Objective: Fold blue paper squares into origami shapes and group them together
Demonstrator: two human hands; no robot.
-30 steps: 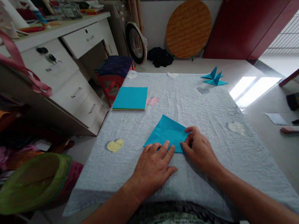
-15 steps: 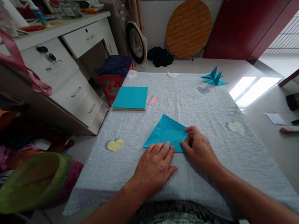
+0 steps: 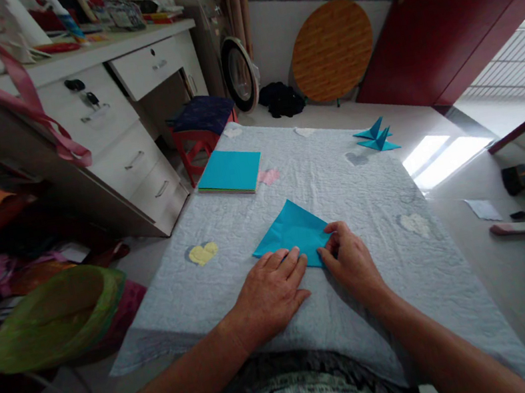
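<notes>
A folded sheet of blue origami paper [image 3: 292, 227] lies on the cloth-covered table in front of me, one corner pointing away. My left hand [image 3: 274, 288] rests flat, its fingers stretched over the paper's near left edge. At the paper's right corner, my right hand [image 3: 350, 254] pinches the edge between thumb and curled fingers. Part of the near edge is hidden under both hands. Farther off to the left lies a stack of square paper [image 3: 230, 172] with a blue sheet on top. Two folded blue paper figures [image 3: 376, 136] stand at the far right of the table.
A pale quilted cloth [image 3: 342, 189] with heart and cloud patches covers the table. Beyond its far left corner stands a red stool [image 3: 192, 142] with a dark cover. On the floor at left is a green-rimmed bin [image 3: 55, 321]; white drawers [image 3: 99, 117] stand behind it.
Almost nothing differs. Both hands keep their places on the blue paper, and the view has shifted very slightly.
</notes>
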